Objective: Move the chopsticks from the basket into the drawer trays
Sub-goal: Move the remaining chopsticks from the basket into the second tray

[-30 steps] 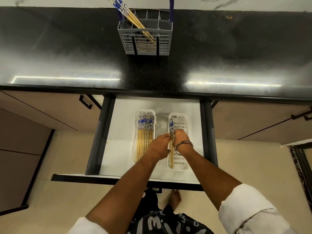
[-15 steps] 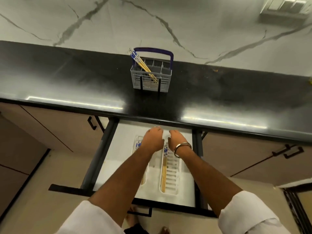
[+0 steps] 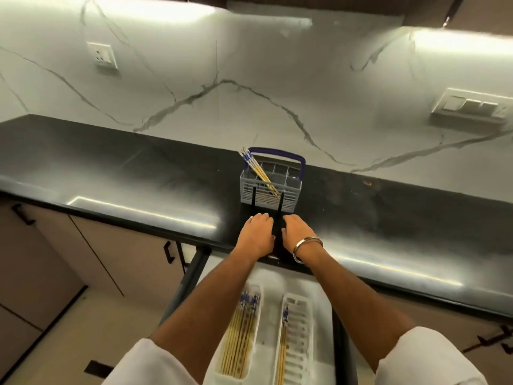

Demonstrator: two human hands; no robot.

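Wall socket [image 3: 102, 56]: white, on the marble backsplash, far left.
Left tray [image 3: 241, 333]: white, in the open drawer [image 3: 269, 276]; holds many chopsticks lying lengthwise, blue ends toward the tabletop.
Left hand [image 3: 256, 234]: palm down over the black tabletop [image 3: 111, 173], just before the basket; grip relaxed, fingers loosely extended, holding nothing.
Basket [image 3: 270, 187]: grey plastic with a blue handle, standing on the tabletop; a few chopsticks [image 3: 256, 169] lean in its left compartments, blue ends up.
Right hand [image 3: 295, 232]: beside the left, palm down; grip loose, holding nothing; metal bangle [image 3: 306, 245] at the wrist.
Right tray [image 3: 295, 340]: white, ribbed; a couple of chopsticks along its left side.
Switch plate [image 3: 472, 105]: on the backsplash, far right.
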